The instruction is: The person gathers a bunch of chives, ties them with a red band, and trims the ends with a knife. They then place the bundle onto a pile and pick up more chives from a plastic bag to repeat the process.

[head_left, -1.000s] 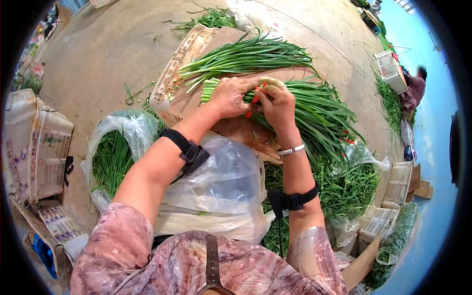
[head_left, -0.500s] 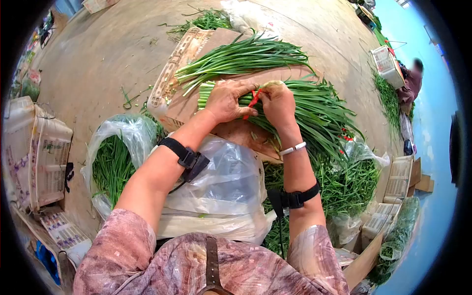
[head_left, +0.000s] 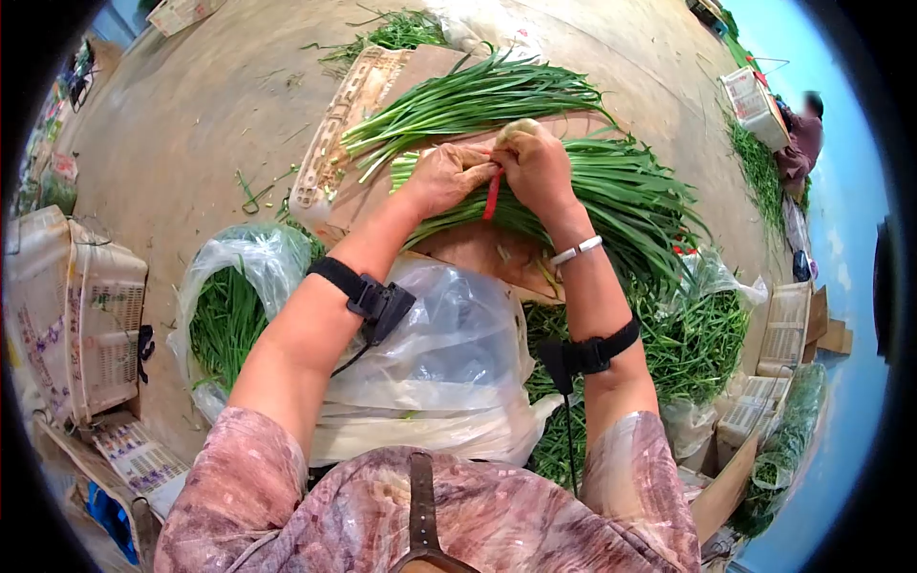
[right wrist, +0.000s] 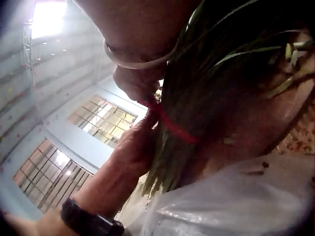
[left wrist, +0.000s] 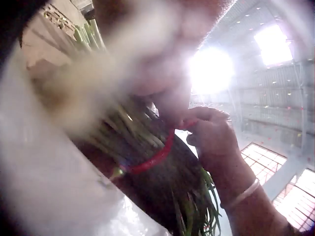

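A bundle of long green stalks (head_left: 626, 196) lies on a board, with a red band (head_left: 492, 195) round it. Above the bundle, the left hand (head_left: 447, 177) and right hand (head_left: 537, 167) meet, each pinching the band near its top. In the left wrist view the red band (left wrist: 156, 160) loops over the stalks and rises to the right hand (left wrist: 211, 137). The right wrist view shows the band (right wrist: 177, 130) running up to the fingers of both hands. Farther back on the board rests a loose pile of green stalks (head_left: 478, 95), untouched.
A plastic bag of greens (head_left: 229, 315) stands at the left, clear plastic sheeting (head_left: 430, 334) lies nearest the body, and cut greens (head_left: 693, 349) are heaped at the right. Crates (head_left: 100, 325) stand far left. Another person (head_left: 800, 143) is at the far right.
Both hands have lifted off the bundle and come together above it. The red band now runs taut up the bundle's near side, where it was slanted between the hands before.
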`<state>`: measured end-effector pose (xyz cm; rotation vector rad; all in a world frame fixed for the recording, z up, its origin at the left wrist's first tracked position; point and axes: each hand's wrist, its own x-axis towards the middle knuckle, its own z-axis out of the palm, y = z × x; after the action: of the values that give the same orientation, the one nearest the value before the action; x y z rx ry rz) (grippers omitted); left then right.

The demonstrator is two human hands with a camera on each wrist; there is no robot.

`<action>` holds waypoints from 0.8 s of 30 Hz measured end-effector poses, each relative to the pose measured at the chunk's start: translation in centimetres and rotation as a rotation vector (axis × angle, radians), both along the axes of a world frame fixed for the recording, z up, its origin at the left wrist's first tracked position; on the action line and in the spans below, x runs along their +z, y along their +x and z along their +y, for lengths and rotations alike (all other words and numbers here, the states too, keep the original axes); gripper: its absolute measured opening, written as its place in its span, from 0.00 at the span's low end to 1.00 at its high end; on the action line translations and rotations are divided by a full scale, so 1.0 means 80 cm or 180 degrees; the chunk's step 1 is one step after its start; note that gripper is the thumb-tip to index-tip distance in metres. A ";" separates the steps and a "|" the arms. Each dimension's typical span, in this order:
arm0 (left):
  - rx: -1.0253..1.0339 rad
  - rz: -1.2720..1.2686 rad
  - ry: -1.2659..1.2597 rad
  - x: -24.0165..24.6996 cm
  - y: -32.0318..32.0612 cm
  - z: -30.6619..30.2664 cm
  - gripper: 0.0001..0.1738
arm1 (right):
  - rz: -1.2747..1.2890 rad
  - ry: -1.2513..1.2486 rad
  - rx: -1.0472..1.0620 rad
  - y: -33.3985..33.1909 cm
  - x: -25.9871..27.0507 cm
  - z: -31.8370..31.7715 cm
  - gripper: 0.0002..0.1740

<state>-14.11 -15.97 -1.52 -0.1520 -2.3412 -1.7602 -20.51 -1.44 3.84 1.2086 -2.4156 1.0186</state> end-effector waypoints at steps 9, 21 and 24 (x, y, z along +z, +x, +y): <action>0.0222 -0.0539 -0.0394 0.019 0.001 0.006 0.11 | -0.0354 0.0256 0.0883 -0.034 0.003 -0.013 0.03; 0.0347 -0.0149 -0.0349 -0.004 -0.006 0.005 0.13 | 0.0887 0.0556 -0.0205 0.031 -0.008 0.024 0.05; 0.0348 -0.0180 -0.0053 0.001 -0.006 0.008 0.13 | 0.1352 0.0618 -0.0206 0.033 -0.004 0.023 0.04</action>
<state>-14.56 -15.31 -1.46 0.0233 -2.3551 -1.7155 -17.84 0.44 3.51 1.2484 -2.2299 0.4556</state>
